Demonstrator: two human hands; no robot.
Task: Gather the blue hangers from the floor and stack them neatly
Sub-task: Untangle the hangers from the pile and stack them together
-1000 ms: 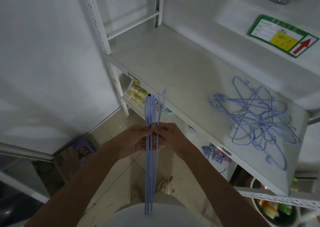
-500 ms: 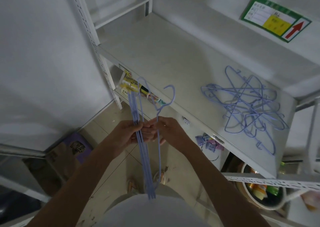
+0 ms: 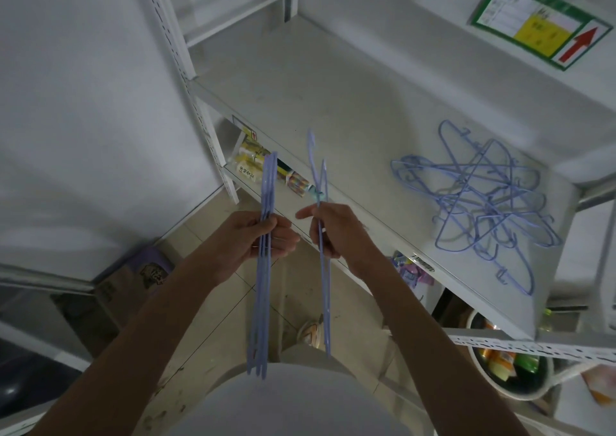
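My left hand (image 3: 263,239) grips a flat bundle of blue hangers (image 3: 263,295) seen edge-on, running from above the fist down toward my body. My right hand (image 3: 328,232) holds a single blue hanger (image 3: 323,289) apart from the bundle, its hook pointing up at the shelf edge. A gap separates the two hands. A tangled pile of blue hangers (image 3: 480,202) lies on the white shelf (image 3: 333,102) to the right.
The white metal rack has a perforated upright (image 3: 206,129) at left and a lower shelf with small packaged goods (image 3: 253,165). A green and yellow label with a red arrow (image 3: 540,25) is on the back wall. A basin of items (image 3: 506,362) sits at lower right. Tiled floor lies below.
My hands have moved apart. The right hand has pulled one hanger away from the bundle, which stays in the left hand. The view has tilted slightly.
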